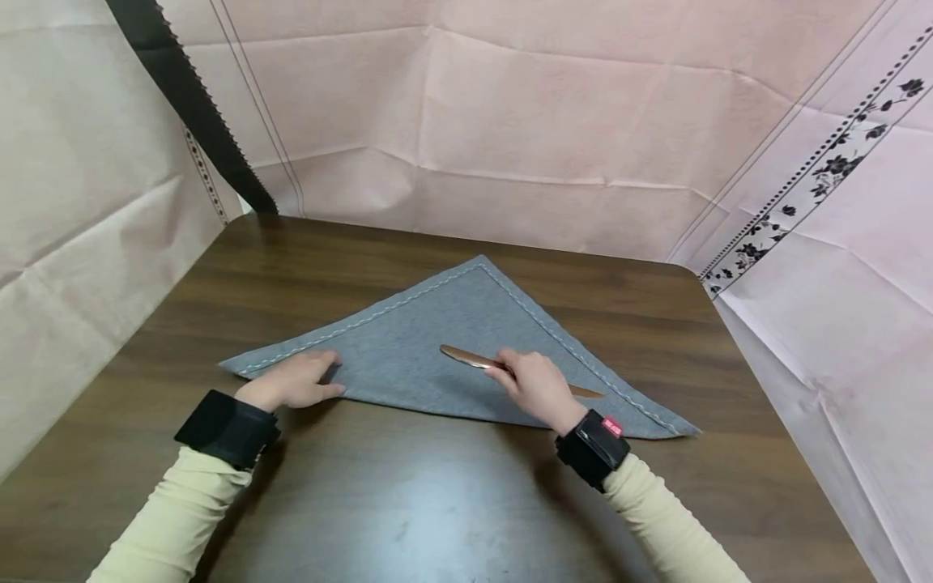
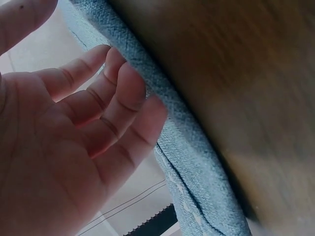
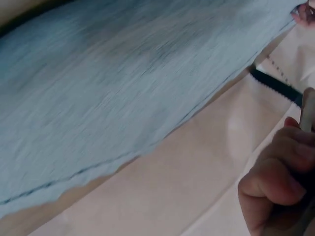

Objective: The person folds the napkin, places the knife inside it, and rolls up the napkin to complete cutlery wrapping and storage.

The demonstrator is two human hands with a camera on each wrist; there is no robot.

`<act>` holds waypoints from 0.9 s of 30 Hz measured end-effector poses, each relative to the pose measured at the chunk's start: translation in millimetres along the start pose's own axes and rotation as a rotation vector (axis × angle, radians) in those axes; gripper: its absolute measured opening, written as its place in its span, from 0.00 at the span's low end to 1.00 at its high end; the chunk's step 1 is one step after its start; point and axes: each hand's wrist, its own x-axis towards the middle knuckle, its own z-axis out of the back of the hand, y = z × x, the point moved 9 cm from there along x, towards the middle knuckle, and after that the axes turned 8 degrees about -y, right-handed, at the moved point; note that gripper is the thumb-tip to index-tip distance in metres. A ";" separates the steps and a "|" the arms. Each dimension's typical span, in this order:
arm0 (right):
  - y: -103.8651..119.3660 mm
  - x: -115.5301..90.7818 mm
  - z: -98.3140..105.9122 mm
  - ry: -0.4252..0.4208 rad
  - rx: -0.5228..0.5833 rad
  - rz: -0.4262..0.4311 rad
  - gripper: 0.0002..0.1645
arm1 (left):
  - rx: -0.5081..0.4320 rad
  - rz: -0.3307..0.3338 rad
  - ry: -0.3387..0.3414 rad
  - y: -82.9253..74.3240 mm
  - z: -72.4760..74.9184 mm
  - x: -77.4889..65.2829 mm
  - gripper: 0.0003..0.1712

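From my distant place I look at a grey-blue cloth (image 1: pixel 408 348), which lies on the brown bench (image 1: pixel 408 502) as a triangle. Its long smooth edge is toward the person, and the stitched sides meet at the far corner. I take this smooth edge for a fold; perhaps it is turned this way so that both hands can reach it easily.

The left hand (image 1: pixel 295 380) is at the left part of the cloth. In its wrist view the fingers (image 2: pixel 130 93) are loose and only lightly bent, with the thumb apart, so I judge that they grasp nothing. Maybe they steady the edge, but I cannot tell how much they press.

The right hand (image 1: pixel 539 389) has its fingers closed around the middle of a copper-coloured knife (image 1: pixel 462 356). Both ends stick out, one toward the left and one toward the right. The knife seems to be held above the cloth, because a soft shadow falls below it. Such a middle grip probably balances it well.
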 end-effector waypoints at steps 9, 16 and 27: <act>26.4 14.2 -55.6 0.134 -0.065 0.047 0.16 | -0.004 0.002 0.012 1.4 -2.0 0.4 0.26; 41.6 9.6 -77.3 0.107 -0.290 0.120 0.13 | -0.013 -0.003 0.016 2.9 -3.3 -0.8 0.26; 65.0 -0.6 -82.8 0.013 -0.601 0.381 0.09 | -0.022 -0.006 0.006 3.4 -2.2 -0.9 0.26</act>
